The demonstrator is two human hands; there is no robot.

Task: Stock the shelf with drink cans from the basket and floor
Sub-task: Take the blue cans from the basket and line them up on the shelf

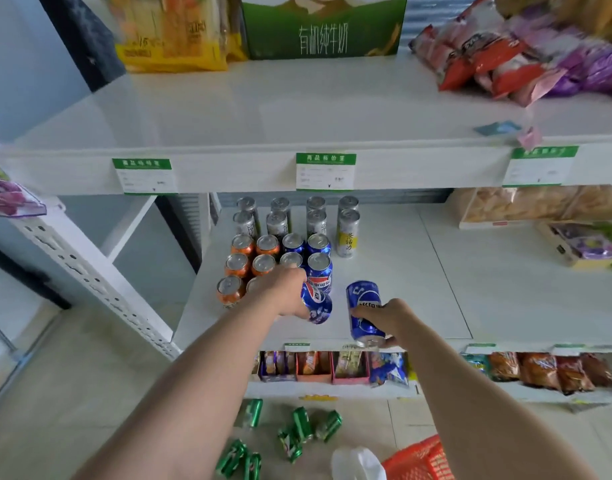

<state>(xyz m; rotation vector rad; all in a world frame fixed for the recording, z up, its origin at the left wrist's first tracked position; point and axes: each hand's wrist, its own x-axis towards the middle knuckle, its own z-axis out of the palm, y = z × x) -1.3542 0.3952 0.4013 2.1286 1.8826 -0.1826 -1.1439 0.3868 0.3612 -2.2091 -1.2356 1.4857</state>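
My left hand (285, 289) grips a blue cola can (316, 304), tilted, just in front of the blue cans (320, 270) standing on the middle shelf (419, 271). A second blue cola can (364, 311), upside down with its top toward me, is held in my right hand (389, 318) over the shelf's front part. Orange cans (242, 263) stand in rows to the left of the blue ones, and tall silver cans (278, 220) fill the back rows. Several green cans (301, 427) lie scattered on the floor below. A red basket (419, 460) shows at the bottom edge.
The upper shelf (297, 109) carries a green milk box (323, 26), yellow packs (173, 32) and snack bags (526, 53). Boxes of snacks (540, 209) sit at the middle shelf's right. A white bag (358, 462) lies by the basket. The bottom shelf holds small snack packs (332, 367).
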